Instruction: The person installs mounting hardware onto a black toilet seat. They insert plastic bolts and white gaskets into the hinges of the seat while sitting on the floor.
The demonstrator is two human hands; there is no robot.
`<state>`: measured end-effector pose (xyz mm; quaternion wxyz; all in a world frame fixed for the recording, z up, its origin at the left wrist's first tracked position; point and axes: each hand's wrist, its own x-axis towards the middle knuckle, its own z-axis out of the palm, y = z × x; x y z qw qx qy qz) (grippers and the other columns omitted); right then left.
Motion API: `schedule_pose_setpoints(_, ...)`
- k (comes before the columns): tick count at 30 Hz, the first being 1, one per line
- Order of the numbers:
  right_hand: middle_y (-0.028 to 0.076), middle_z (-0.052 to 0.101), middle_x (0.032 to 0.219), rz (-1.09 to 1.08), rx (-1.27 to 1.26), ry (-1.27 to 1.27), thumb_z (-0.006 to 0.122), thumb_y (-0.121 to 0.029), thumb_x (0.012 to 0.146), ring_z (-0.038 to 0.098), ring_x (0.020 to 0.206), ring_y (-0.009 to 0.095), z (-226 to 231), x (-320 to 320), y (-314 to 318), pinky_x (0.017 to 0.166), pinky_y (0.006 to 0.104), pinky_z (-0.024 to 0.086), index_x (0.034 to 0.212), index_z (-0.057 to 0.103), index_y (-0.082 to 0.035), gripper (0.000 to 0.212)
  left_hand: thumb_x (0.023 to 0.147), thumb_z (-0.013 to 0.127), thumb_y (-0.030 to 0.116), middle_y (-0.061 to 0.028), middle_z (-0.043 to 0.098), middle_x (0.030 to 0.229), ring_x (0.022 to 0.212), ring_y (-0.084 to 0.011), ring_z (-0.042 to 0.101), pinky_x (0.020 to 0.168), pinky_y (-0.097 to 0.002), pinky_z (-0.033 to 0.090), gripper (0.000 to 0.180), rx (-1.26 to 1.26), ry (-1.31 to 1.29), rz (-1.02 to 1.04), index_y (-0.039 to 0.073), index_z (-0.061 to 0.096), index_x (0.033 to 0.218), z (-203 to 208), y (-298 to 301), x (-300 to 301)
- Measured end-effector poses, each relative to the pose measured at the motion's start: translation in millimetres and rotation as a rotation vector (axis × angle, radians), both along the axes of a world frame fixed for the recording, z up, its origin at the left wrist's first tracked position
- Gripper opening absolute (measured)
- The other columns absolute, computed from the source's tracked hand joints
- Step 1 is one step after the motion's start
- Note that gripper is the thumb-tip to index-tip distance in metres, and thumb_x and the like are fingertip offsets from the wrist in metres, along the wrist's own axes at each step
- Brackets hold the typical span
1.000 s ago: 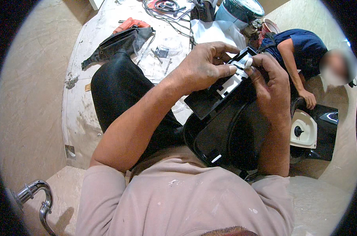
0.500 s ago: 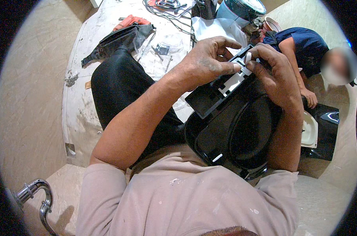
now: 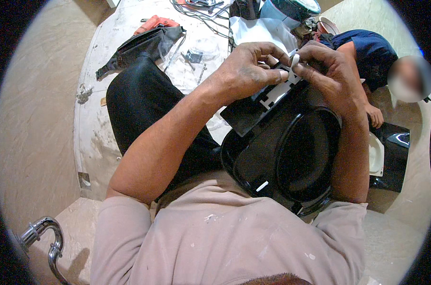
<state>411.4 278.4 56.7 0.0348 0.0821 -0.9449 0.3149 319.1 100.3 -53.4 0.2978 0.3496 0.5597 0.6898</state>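
Note:
Both of my hands meet over a black rectangular panel (image 3: 240,114) with white plastic fittings (image 3: 271,96) along its inside. My left hand (image 3: 253,69) is closed around the upper part, thumb against the white fitting and fingers curled, with its fingertips partly hidden. A small white plastic piece (image 3: 295,60) sits between the thumb and forefinger of my right hand (image 3: 327,71), close to the left fingertips. Beneath the panel, a glossy black toilet seat with lid (image 3: 253,156) rests on my lap. It bears a small white strip (image 3: 262,185) near its lower edge.
A person in a dark blue shirt (image 3: 367,54) bends down at right, one hand by a black glossy piece with a cream basin (image 3: 376,154). Ahead lie a black bag (image 3: 144,47), cables (image 3: 198,16) and a bucket (image 3: 289,12). A chrome pipe (image 3: 53,232) stands at lower left.
The panel has tilted and shifted slightly left. My right hand has moved a little up and left with the white piece, nearer my left fingertips. The seat shows more fully.

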Motion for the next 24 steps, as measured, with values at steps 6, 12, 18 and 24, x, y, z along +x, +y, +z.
schedule_pose_setpoints(6,0.006,0.071,0.088,-0.104,0.015,-0.034,0.070,-0.010,0.092,0.063,0.085,0.012,-7,3,-7,0.080,0.0302,0.051,0.100,0.069,0.000,0.013,0.089,0.077,0.007,-0.0042,0.071,0.100,0.093,-0.0135,0.068,0.087,-0.0290,0.055,0.028,-0.007,0.030,0.031,0.003,0.070,0.116,-2,1,1)
schedule_pose_setpoints(12,0.007,0.069,0.089,-0.055,0.046,-0.062,0.070,-0.010,0.092,0.063,0.085,0.014,-1,6,-13,0.080,0.0310,0.051,0.102,0.069,-0.001,0.013,0.089,0.077,0.008,-0.0055,0.072,0.100,0.092,-0.0140,0.068,0.086,-0.0298,0.056,0.029,-0.061,0.080,0.036,0.004,0.071,0.116,-4,0,0)
schedule_pose_setpoints(18,0.001,0.067,0.095,0.043,0.106,-0.016,0.072,-0.007,0.093,0.059,0.089,0.008,2,5,-1,0.079,0.0258,0.047,0.105,0.068,-0.002,0.014,0.087,0.079,0.010,-0.0064,0.073,0.099,0.088,-0.0140,0.068,0.083,-0.0305,0.057,0.032,-0.067,0.133,0.043,0.003,0.072,0.117,-1,-2,0)
schedule_pose_setpoints(24,0.010,0.069,0.095,-0.021,0.063,-0.005,0.072,-0.006,0.090,0.068,0.090,0.022,-3,7,-3,0.083,0.0342,0.052,0.105,0.071,-0.002,0.016,0.088,0.077,0.009,-0.0071,0.073,0.101,0.093,-0.0150,0.069,0.087,-0.0304,0.057,0.031,-0.062,0.108,0.043,0.002,0.071,0.118,0,-1,2)
